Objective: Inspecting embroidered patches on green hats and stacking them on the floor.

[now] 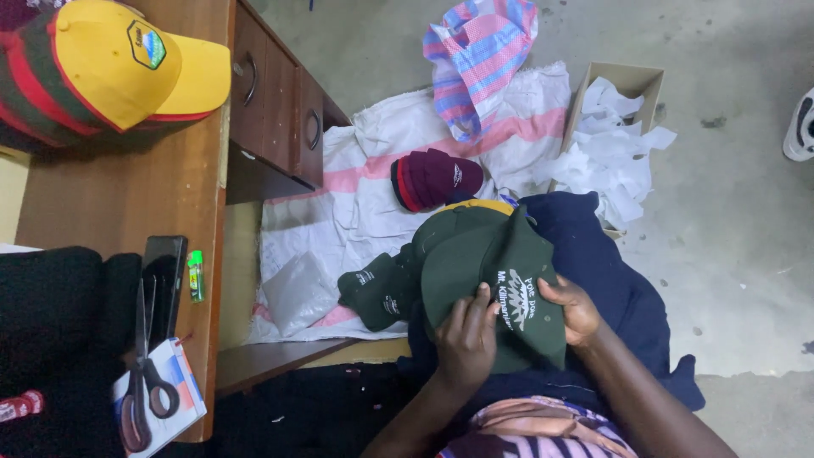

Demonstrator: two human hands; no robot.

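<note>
Both hands grasp a dark green cap [500,280] on the person's lap: left hand [466,335] pinching the near edge, right hand [572,309] gripping its right side. It looks soft and light, probably best held by its brim. More caps [377,288] lie left.

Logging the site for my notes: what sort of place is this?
Probably a small cap workshop or stall: stacked caps on a wooden desk, scissors, and a green cap held in both hands above a concrete floor.
</note>
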